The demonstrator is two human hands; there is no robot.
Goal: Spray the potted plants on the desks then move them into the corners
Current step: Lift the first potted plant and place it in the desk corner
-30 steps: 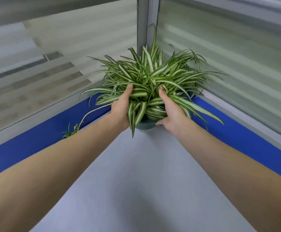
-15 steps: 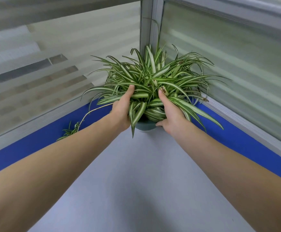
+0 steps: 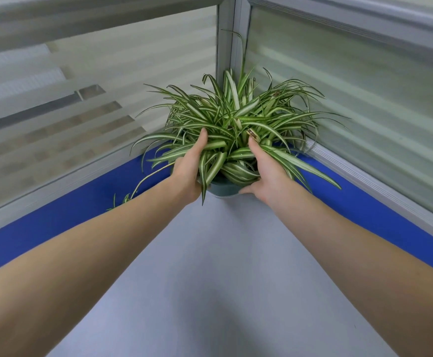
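- The spider plant (image 3: 232, 124) stood in a grey-green pot (image 3: 221, 188) at the 12 o'clock end of the desk (image 3: 210, 279), pushed close into the corner where the two partitions met.
- The left hand (image 3: 188, 171) was wrapped around the pot's 9 o'clock side, thumb raised among the leaves.
- The right hand (image 3: 268, 173) was wrapped around the 3 o'clock side, thumb laid along the pot's rim. Both hands were closed on the pot; the remaining fingers were hidden behind foliage.
- Judged progress: this plant appeared to be at its corner position, and only the release of both hands remained. Whether it had been sprayed could not be told; no sprayer was in view.
- Other plants or desks were not visible.
- One runner (image 3: 143, 182) trailed from the plant towards 9 o'clock, ending in a plantlet at the desk edge.
- The desk was plain light grey, and bare apart from the pot.
- A blue band (image 3: 63, 217) ran along the base of each partition; frosted striped glass panels (image 3: 352, 99) and a grey corner post (image 3: 233, 42) rose above it.
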